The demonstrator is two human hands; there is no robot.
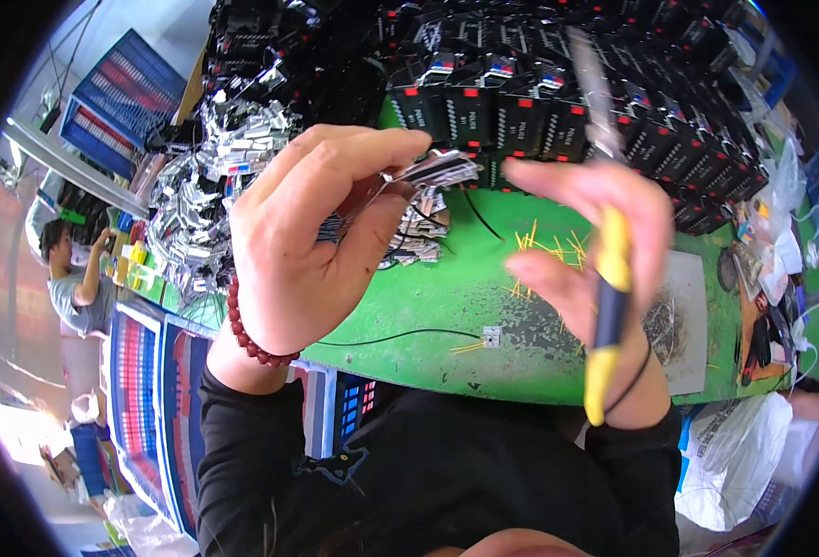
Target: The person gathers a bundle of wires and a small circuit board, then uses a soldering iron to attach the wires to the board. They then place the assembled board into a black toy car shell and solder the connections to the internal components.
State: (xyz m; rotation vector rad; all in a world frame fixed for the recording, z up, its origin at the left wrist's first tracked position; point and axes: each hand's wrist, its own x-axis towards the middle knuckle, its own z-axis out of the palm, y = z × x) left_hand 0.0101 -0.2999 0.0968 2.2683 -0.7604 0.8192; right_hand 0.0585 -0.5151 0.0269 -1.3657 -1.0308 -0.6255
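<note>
My left hand [312, 218], with a red bead bracelet at its wrist, pinches a small flat silver metal piece [442, 169] between thumb and fingertips. A thin black wire [484, 213] hangs near that piece. My right hand [628, 223] holds a yellow-and-black-handled tool [611, 306] across the palm. The tool's long metal end [595, 93] points away from me and is blurred, so its exact kind is unclear. The thumb and index finger of that hand are spread apart, with nothing between them. Below the hands, a small white square part [491, 336] lies on the green table [400, 362].
Stacked black boxes [521, 121] fill the back of the table. A heap of silver pieces [201, 204] lies at left. Thin yellow wires [553, 246] are scattered mid-table, beside a stained pale board [688, 325]. A white plastic bag [739, 455] is at lower right. A person [84, 288] sits far left.
</note>
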